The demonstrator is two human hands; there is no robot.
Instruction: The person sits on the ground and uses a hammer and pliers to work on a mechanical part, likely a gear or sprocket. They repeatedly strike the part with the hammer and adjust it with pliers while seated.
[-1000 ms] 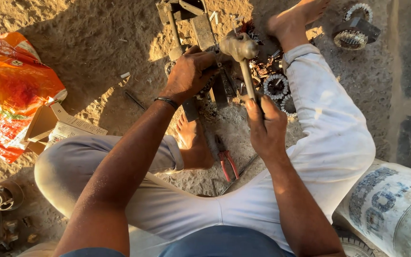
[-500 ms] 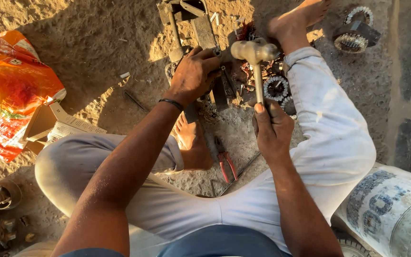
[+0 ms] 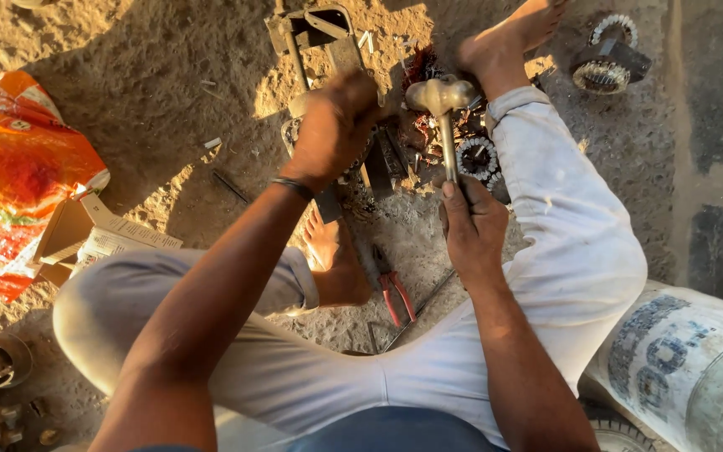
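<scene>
1. Hammer (image 3: 443, 109) is hemmed in: white-trousered leg (image 3: 571, 234) just right of it, metal assembly (image 3: 336, 50) left and ahead, loose gear (image 3: 476, 156) beside the shaft.
2. Long axis runs straight away from the person, head at the far end.
3. Right hand (image 3: 472, 230) is closed round the handle's near end.
4. Left hand (image 3: 336, 125) clamps down on the assembly, just left of the hammer head.

The right hand (image 3: 472, 228) grips a pale metal hammer (image 3: 442, 105) upright above dark steel gear parts (image 3: 474, 156); the left hand (image 3: 336, 125) presses a greasy metal assembly (image 3: 315, 33) on sandy ground.
</scene>
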